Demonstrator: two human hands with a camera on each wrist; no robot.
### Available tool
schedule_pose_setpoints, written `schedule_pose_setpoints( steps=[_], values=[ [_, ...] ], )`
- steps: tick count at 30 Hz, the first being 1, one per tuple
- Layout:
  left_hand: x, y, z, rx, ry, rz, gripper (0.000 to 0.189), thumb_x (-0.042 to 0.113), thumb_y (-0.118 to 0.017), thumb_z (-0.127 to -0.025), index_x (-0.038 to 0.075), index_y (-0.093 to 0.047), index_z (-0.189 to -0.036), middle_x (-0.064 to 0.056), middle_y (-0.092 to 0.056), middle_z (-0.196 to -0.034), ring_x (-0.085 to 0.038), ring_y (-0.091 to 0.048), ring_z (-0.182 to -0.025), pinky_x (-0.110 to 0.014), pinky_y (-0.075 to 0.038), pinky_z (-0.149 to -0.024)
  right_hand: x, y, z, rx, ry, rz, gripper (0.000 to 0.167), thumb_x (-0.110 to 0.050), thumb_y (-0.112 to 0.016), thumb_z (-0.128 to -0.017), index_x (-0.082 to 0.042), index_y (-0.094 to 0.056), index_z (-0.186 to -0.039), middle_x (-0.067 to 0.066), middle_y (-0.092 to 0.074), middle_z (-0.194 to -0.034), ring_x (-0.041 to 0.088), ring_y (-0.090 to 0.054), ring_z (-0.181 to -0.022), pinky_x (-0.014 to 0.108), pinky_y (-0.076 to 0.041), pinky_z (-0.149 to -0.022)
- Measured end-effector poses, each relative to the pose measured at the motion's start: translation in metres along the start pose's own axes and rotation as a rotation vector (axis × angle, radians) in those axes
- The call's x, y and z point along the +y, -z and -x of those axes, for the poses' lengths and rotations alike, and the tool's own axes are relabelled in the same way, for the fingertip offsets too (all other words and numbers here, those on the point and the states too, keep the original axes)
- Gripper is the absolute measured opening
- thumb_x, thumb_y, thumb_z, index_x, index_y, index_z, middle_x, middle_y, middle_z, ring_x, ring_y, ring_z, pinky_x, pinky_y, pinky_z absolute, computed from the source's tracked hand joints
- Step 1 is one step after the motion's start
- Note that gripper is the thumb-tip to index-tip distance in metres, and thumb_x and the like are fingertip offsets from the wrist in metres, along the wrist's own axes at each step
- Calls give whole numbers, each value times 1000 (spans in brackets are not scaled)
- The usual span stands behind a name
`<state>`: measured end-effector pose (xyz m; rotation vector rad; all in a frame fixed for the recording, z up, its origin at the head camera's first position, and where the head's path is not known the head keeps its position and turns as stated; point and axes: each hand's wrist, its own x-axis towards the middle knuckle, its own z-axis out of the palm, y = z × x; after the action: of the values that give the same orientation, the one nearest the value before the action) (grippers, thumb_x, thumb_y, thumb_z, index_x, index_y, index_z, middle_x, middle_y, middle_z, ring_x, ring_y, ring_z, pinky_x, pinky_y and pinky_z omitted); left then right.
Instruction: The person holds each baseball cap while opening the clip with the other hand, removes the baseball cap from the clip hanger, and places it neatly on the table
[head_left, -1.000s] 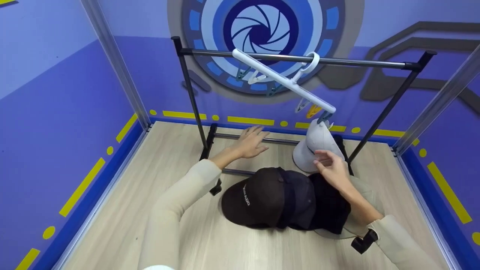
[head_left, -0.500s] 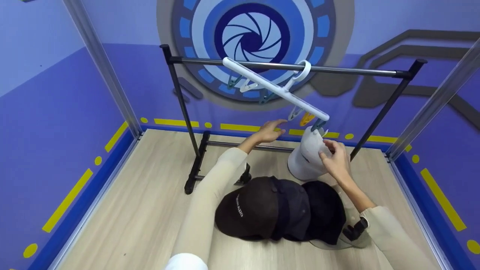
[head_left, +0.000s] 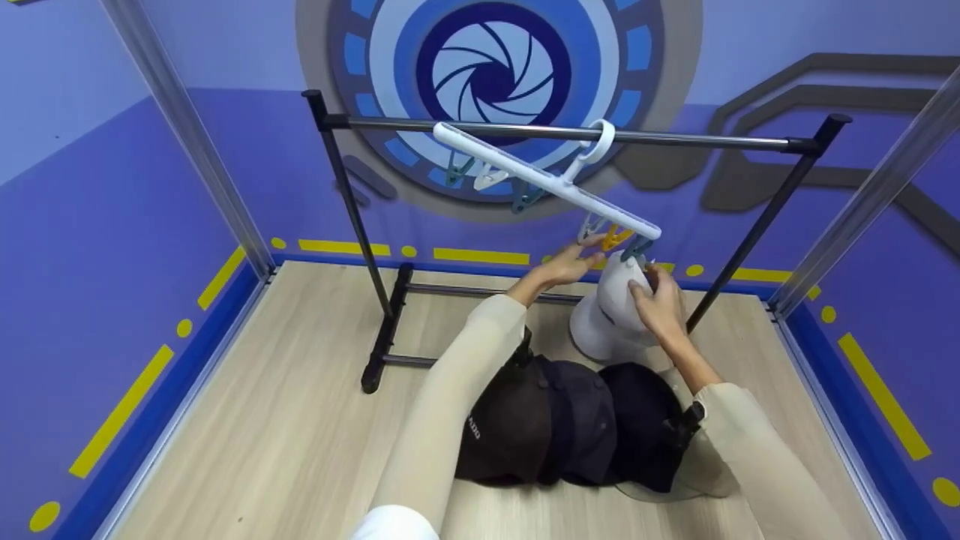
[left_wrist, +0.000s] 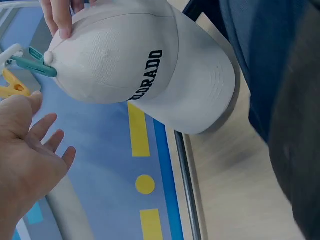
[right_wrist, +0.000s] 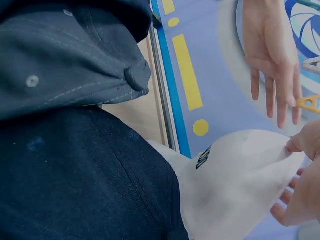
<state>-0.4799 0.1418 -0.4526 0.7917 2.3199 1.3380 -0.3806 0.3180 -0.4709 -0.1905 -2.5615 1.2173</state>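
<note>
The rack (head_left: 570,136) stood at 12 o'clock with a white hanger (head_left: 544,180) hooked on it, dark caps (head_left: 577,431) piled at 6. The white cap (head_left: 611,315) hung from a teal clip (left_wrist: 35,62) at 1 o'clock. It looked light and floppy, so best pinched near the clip. The right hand (head_left: 660,307) pinched its crown; the left hand (head_left: 566,262) was spread flat by the yellow clip (head_left: 616,237).

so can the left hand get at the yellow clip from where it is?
Probably yes. The left hand is open just below the yellow clip, fingertips about at it, nothing between; the white cap hangs from the neighbouring teal clip.
</note>
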Motion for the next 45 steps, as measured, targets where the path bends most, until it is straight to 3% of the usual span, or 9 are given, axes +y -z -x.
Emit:
schedule_pose_setpoints(
  steps=[5, 12, 16, 20, 29, 37, 40, 45],
  values=[
    [-1, -9, -7, 2, -32, 23, 53, 25, -44, -111, 14, -32, -162, -11, -30, -168, -30, -29, -156, -42, -35, -123, 2, -7, -3, -10, 37, -6, 39, -9, -55, -102, 10, -55, -136, 34, -58, -138, 48, -54, -132, 56, -39, -113],
    [2, -18, -12, 121, 29, 228, 45, 20, -56, -106, 16, -52, -151, -10, -50, -156, -29, -46, -146, -42, -45, -115, 2, -10, -4, -11, 36, -29, 34, -3, -52, -102, 12, -55, -132, 37, -58, -133, 50, -54, -128, 59, -39, -112],
    [8, -24, -15, 118, 12, 339, 50, 16, -60, -104, 11, -49, -152, -14, -55, -151, -28, -53, -140, -37, -47, -113, 3, -10, -5, -33, 39, -50, 35, -1, -50, -102, 13, -55, -134, 37, -60, -131, 49, -56, -124, 59, -42, -108],
    [18, -28, -18, 147, -7, 387, 56, 21, -63, -102, 7, -45, -153, -15, -55, -150, -27, -53, -138, -29, -47, -110, 2, -10, -4, -57, 30, -40, 37, -2, -50, -101, 12, -55, -135, 37, -60, -130, 49, -58, -123, 60, -44, -106],
    [22, -30, -18, 209, -43, 358, 50, 18, -61, -103, 7, -49, -150, -14, -58, -145, -24, -57, -132, -23, -49, -102, -2, -9, -3, -95, 13, 20, 38, -4, -48, -102, 13, -53, -136, 38, -60, -129, 50, -58, -122, 59, -45, -105],
    [17, -28, -15, 232, -7, 394, 48, 10, -64, -100, 8, -54, -147, -13, -60, -145, -26, -57, -136, -29, -49, -109, -2, -10, -4, -105, 29, -7, 39, -5, -52, -101, 13, -55, -136, 36, -62, -129, 47, -60, -119, 54, -47, -103],
    [14, -27, -13, 210, 16, 378, 44, 7, -63, -100, 6, -57, -144, -13, -63, -143, -26, -57, -136, -30, -49, -110, -2, -8, -4, -94, 24, -28, 39, -8, -53, -102, 13, -58, -133, 35, -64, -126, 43, -63, -115, 48, -50, -98],
    [8, -25, -13, 105, 33, 311, 45, 0, -51, -103, 8, -55, -147, -11, -58, -149, -26, -51, -142, -36, -44, -116, -7, -3, -6, -16, -17, -48, 40, -17, -50, -105, 10, -61, -133, 31, -67, -124, 40, -65, -114, 44, -50, -96]
  ],
)
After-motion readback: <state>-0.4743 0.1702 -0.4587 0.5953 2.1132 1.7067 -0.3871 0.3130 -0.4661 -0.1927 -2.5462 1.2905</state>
